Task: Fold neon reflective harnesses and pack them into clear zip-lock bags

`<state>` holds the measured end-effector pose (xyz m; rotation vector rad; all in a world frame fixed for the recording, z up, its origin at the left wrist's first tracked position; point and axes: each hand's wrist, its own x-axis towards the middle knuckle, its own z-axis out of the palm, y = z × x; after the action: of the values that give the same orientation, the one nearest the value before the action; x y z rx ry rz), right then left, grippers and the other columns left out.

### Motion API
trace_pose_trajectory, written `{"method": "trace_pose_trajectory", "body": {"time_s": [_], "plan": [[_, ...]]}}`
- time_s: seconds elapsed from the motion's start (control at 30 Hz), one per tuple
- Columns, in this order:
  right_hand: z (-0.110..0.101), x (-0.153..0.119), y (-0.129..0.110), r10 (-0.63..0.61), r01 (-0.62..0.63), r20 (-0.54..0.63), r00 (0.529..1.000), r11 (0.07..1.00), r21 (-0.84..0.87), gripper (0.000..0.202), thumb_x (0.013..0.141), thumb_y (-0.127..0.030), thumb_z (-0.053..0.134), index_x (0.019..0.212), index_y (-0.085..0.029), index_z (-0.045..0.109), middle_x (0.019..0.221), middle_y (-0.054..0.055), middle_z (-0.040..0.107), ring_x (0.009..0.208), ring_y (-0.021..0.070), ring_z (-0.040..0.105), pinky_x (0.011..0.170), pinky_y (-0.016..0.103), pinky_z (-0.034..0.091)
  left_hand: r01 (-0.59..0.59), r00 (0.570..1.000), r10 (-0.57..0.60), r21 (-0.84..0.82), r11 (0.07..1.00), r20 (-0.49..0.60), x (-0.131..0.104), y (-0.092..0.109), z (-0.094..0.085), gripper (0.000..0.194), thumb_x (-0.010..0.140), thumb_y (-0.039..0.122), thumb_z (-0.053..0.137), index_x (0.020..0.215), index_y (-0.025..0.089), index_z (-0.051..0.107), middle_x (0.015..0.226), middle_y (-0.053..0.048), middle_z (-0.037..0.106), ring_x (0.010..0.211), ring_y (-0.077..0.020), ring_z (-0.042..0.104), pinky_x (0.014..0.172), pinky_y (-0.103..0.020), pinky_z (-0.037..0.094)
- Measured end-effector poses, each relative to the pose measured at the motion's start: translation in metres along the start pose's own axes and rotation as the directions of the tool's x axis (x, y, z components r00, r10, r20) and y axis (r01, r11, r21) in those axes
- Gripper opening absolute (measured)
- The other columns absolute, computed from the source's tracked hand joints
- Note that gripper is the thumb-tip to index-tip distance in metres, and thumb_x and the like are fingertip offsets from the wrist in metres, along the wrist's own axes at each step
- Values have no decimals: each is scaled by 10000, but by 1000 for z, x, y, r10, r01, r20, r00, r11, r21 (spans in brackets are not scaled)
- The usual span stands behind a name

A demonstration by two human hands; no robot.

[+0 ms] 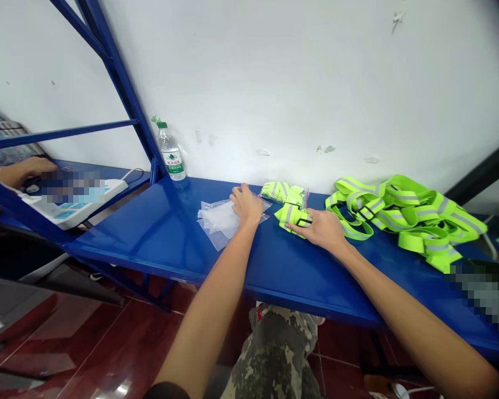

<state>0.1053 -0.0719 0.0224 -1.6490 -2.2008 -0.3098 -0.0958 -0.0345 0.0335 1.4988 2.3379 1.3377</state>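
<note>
On the blue table, my left hand (pixel 247 205) rests on a small stack of clear plastic bags (pixel 220 219), its fingers bent and closed over their right end. Whatever its fingertips pinch is too small to make out. My right hand (pixel 322 227) grips a folded neon-yellow reflective strap bundle (pixel 291 218) with a black buckle, just right of the bags. Behind that bundle lies another yellow bundle inside a clear bag (pixel 280 191). A loose heap of yellow-green straps with grey stripes (pixel 416 208) spreads out to the right of my right hand.
A water bottle (pixel 172 155) with a green cap stands by the wall at the back left. Beside it rises a blue metal frame (pixel 120 77). Another person's hand (pixel 37 166) is at the neighbouring table, near a white device (pixel 83 208).
</note>
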Motion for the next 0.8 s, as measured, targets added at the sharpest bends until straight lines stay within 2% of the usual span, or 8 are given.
{"method": "trace_pose_trajectory", "body": {"time_s": [0.17, 0.33, 0.43, 0.53, 0.6, 0.67, 0.73, 0.8], "plan": [[3, -1, 2, 1, -1, -24, 1000, 1000, 10, 610, 759, -790, 513, 788, -200, 666, 752, 108, 730, 684, 265, 675, 558, 295, 344, -53, 999, 53, -56, 997, 6, 2, 0, 1, 476, 746, 5, 545, 1187, 182, 521, 1246, -170, 492, 1161, -314, 528, 957, -440, 465], [1, -3, 4, 44, -33, -87, 995, 992, 119, 593, 745, -768, 549, 773, -187, 672, 728, 107, 721, 674, 264, 665, 577, 297, 380, -223, 972, 211, -134, 965, -99, 2, 10, -6, 497, 752, -33, 442, 1189, 191, 523, 1201, -131, 507, 1129, -228, 569, 1000, -352, 467], [-7, -3, 11, 154, -113, -112, 982, 944, 309, 576, 700, -745, 623, 732, -172, 676, 662, 91, 695, 624, 242, 634, 562, 297, 395, -367, 927, 338, -201, 908, -165, -12, 22, -3, 462, 821, 1, 403, 1234, 186, 497, 1296, -141, 451, 1201, -204, 535, 992, -315, 487], [-16, -3, 27, 263, -177, -51, 963, 769, 614, 546, 653, -692, 706, 724, -151, 689, 649, 69, 686, 569, 196, 593, 533, 286, 415, -455, 889, 434, -383, 804, -146, -34, 32, 16, 408, 864, 59, 433, 1247, 188, 491, 1323, -136, 448, 1167, -190, 556, 899, -288, 539], [-20, -3, 41, 308, -223, 33, 951, 604, 765, 543, 612, -658, 755, 745, -134, 705, 681, 69, 699, 561, 182, 588, 520, 284, 435, -419, 890, 451, -518, 746, -70, -48, 34, 32, 439, 837, 53, 489, 1255, 186, 490, 1278, -129, 505, 1058, -176, 609, 813, -274, 561], [-23, -4, 52, 293, -276, 144, 945, 482, 832, 532, 563, -618, 805, 758, -132, 716, 692, 63, 702, 556, 176, 587, 513, 284, 451, -319, 906, 421, -596, 737, 35, -56, 34, 45, 489, 796, 29, 534, 1259, 182, 497, 1225, -123, 575, 940, -164, 646, 778, -284, 565], [-23, -6, 59, 213, -326, 255, 943, 448, 832, 488, 526, -567, 848, 728, -143, 712, 654, 40, 684, 534, 164, 572, 497, 277, 447, -206, 921, 366, -633, 746, 133, -58, 34, 50, 504, 756, 2, 565, 1231, 168, 529, 1183, -124, 629, 853, -155, 664, 777, -298, 563], [-22, -7, 62, 124, -346, 327, 937, 461, 817, 442, 523, -524, 868, 696, -153, 702, 618, 22, 664, 523, 157, 564, 485, 269, 441, -104, 924, 321, -675, 731, 205, -56, 34, 49, 512, 714, -28, 579, 1195, 148, 558, 1158, -131, 650, 807, -148, 669, 762, -294, 560]]}}
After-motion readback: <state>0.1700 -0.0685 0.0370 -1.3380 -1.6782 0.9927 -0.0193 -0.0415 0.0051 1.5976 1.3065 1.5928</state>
